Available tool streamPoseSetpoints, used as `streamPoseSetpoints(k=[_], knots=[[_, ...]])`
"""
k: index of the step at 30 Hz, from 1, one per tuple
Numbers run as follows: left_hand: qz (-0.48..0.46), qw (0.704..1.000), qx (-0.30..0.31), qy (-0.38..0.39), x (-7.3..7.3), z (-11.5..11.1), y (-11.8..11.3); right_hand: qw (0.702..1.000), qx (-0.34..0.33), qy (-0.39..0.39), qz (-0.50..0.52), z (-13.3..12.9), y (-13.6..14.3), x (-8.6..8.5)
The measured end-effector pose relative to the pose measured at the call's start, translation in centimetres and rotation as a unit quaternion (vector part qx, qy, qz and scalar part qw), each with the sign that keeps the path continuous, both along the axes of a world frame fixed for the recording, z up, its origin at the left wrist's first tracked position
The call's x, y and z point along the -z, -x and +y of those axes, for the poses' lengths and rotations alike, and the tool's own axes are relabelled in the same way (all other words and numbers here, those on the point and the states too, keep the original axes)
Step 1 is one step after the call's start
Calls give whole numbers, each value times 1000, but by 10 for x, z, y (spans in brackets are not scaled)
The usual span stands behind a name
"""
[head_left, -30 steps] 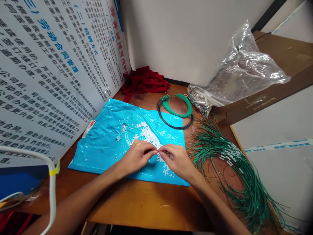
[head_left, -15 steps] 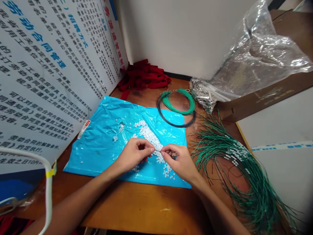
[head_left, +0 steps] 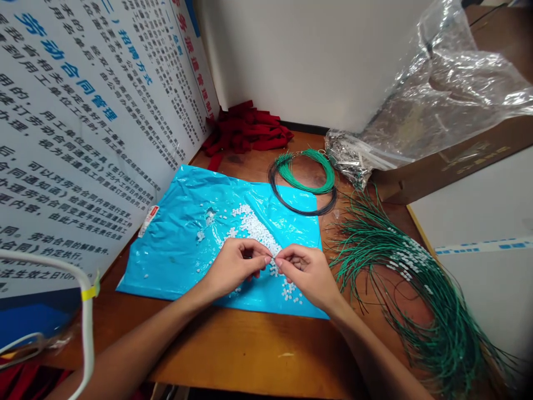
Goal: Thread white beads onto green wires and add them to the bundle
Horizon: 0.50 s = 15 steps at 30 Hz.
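My left hand (head_left: 238,266) is closed in a pinch, with a thin dark wire (head_left: 272,257) at its fingertips. Facing it, my right hand (head_left: 306,273) pinches the same short piece of wire, and the two sets of fingertips almost meet. Any bead between them is too small to make out. Both hands are over a blue plastic bag (head_left: 166,244) lying flat. Beneath and behind the fingers, small white beads (head_left: 255,226) are heaped in a band, some scattered towards the bag's front edge.
Right of the bag lies a big bundle of green wires (head_left: 445,316) carrying white beads. Coiled green wire (head_left: 306,186) and black wire (head_left: 306,213) rest behind. Red fabric strips (head_left: 250,130), a clear plastic bag (head_left: 416,122), a cardboard box (head_left: 458,164) and a white curved tube (head_left: 87,328) surround the wooden table (head_left: 250,353).
My fingertips have come closer together, so less of the dark wire shows between them. The whole view has shifted slightly.
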<state>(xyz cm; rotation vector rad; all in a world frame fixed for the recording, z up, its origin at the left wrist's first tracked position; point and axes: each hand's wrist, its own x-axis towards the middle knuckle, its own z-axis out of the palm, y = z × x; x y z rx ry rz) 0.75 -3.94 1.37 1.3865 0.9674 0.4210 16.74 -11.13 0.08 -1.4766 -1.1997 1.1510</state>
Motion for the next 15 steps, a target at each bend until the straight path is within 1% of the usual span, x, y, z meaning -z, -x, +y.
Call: streamPoseSetpoints(k=[9, 15], knots=[[11, 1000, 12, -2, -1, 0, 1, 1000, -9, 7, -12, -2, -1, 0], [11, 1000, 6, -12, -1, -1, 1, 998, -13, -19, -60, -1, -2, 1]])
